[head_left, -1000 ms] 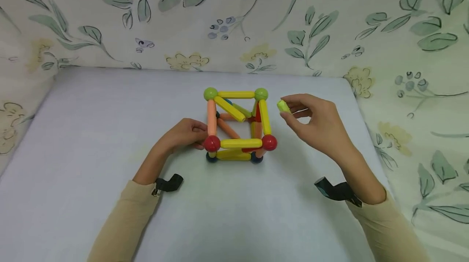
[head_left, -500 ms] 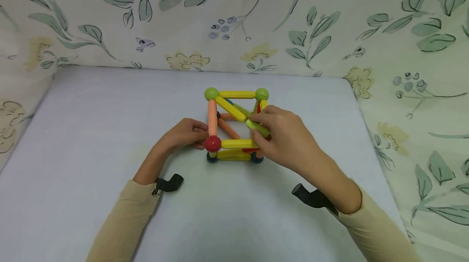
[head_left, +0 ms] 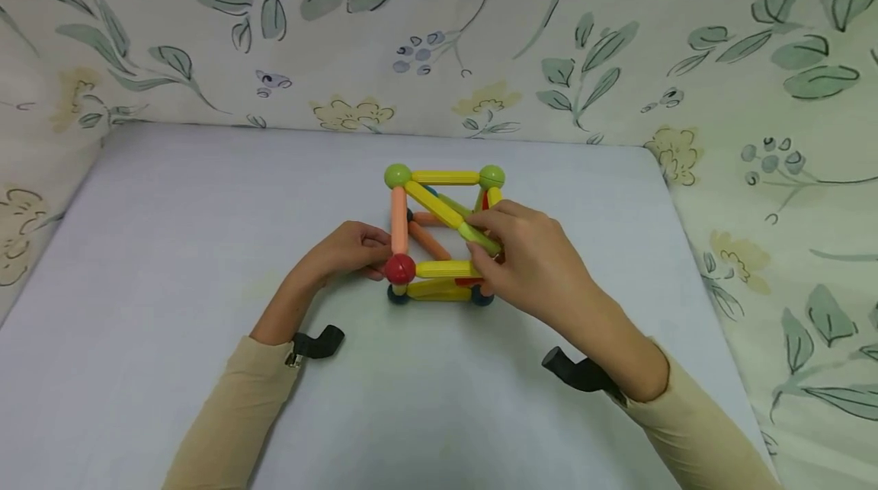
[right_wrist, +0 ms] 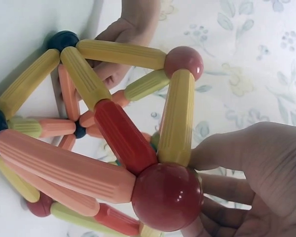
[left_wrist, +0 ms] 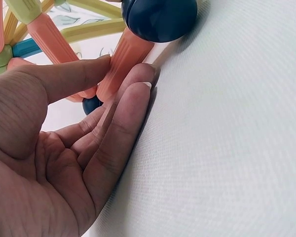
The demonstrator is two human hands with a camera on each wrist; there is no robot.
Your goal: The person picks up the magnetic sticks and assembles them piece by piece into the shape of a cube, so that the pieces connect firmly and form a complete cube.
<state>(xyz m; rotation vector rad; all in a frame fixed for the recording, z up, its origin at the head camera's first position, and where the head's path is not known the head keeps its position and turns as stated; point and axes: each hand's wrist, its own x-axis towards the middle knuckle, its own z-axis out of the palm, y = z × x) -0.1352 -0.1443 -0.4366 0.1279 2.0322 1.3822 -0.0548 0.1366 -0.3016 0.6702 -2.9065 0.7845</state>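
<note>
A cube-like frame of magnetic rods and balls stands on the table, with green balls [head_left: 397, 177] at the back top corners and a red ball [head_left: 400, 269] at the front left. My right hand [head_left: 531, 261] pinches a light green rod [head_left: 480, 238] over the top opening. The rod's upper end meets the free end of a yellow diagonal rod [head_left: 434, 204]. In the right wrist view another red ball [right_wrist: 167, 197] hides that grip. My left hand [head_left: 350, 250] holds an orange rod [left_wrist: 123, 66] low on the left side, beside a navy ball [left_wrist: 160, 17].
The white table [head_left: 206, 193] lies under the frame. Behind it and to the right hangs a floral cloth [head_left: 439, 33]. A black wrist camera [head_left: 318, 342] sticks out from the left cuff, and another black wrist camera [head_left: 576, 369] from the right.
My right hand has moved left from beside the frame to over its top, bringing the light green rod against the yellow diagonal rod's end. My left hand has stayed in place.
</note>
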